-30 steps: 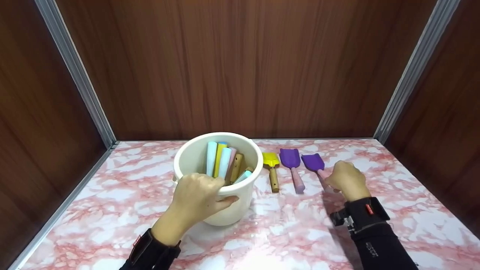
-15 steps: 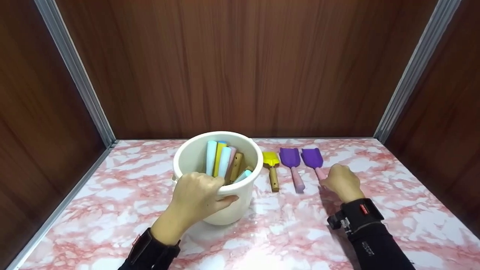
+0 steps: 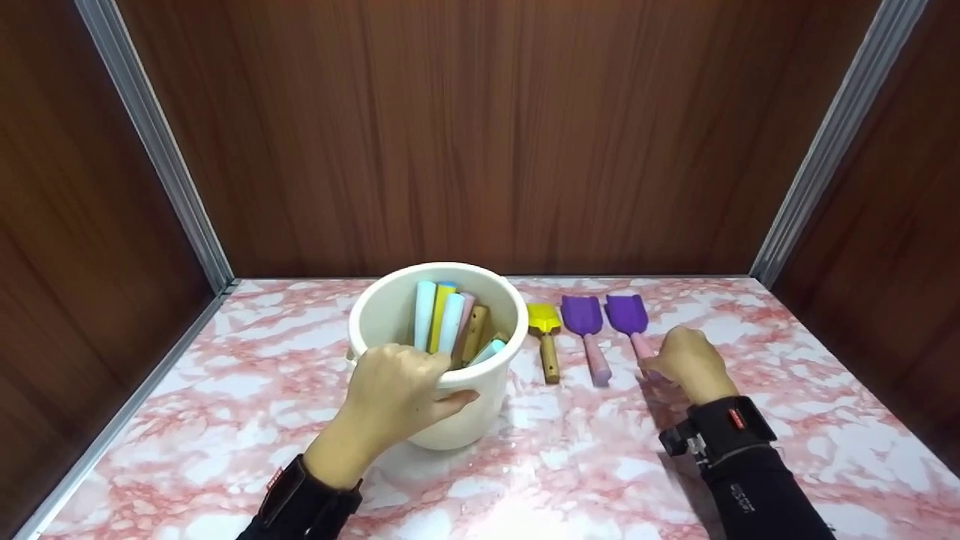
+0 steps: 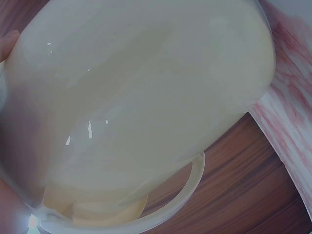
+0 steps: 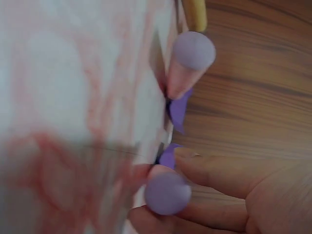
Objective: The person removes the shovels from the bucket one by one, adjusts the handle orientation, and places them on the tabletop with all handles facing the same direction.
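Observation:
My left hand (image 3: 397, 386) grips the near rim of a cream bucket (image 3: 469, 409), fingers over the edge and thumb along the outside. Several tool handles (image 3: 450, 322) in light blue, yellow, pink and wood colour stick up inside it; their lower ends are hidden. On the right, my right hand (image 3: 690, 360) pinches the pink handle of a purple toy shovel (image 3: 627, 313) lying on the table. In the right wrist view, thumb and fingers sit around that handle's rounded end (image 5: 168, 193). A second purple shovel (image 3: 582, 315) lies just left of it, roughly parallel.
A yellow shovel (image 3: 544, 318) with a wooden handle lies between the bucket and the purple shovels. Brown wood-grain panels (image 3: 480, 135) stand behind and on both sides of the marbled pink-and-white table (image 3: 570, 450). In the left wrist view, the bucket's curved handle (image 4: 187, 192) hangs at its side.
The rightmost purple shovel has turned from a leftward slant to nearly in line with its neighbour, as my right hand shifted slightly left. My left hand and the bucket have stayed in place.

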Motion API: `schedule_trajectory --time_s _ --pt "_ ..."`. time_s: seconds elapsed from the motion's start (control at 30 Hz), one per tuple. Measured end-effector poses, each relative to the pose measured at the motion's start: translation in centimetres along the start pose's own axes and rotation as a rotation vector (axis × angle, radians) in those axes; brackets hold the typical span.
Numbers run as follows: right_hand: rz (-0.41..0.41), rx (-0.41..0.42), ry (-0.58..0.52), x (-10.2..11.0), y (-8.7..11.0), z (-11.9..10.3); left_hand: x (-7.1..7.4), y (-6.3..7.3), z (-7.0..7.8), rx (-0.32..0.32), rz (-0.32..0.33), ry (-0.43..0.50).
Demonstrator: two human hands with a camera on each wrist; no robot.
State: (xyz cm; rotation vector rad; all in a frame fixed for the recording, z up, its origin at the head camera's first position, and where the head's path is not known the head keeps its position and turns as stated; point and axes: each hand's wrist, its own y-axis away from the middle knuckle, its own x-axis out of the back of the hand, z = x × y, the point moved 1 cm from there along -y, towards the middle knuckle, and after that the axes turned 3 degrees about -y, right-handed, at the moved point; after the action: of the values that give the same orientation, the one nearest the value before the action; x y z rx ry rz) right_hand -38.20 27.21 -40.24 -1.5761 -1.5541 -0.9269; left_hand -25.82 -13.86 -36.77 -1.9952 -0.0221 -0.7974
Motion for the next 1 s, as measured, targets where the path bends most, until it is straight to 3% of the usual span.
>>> schedule_trajectory --time_s 0.27,1.0 --pt "-0.01 0.073 -0.025 0.36 0.26 -0.11 -0.19 -0.01 -0.08 -0.011 0.021 0.003" --pt "-0.037 0.105 -0.058 0.11 0.48 -0.18 -0.07 0.09 -0.03 -0.008 0.011 -0.003"
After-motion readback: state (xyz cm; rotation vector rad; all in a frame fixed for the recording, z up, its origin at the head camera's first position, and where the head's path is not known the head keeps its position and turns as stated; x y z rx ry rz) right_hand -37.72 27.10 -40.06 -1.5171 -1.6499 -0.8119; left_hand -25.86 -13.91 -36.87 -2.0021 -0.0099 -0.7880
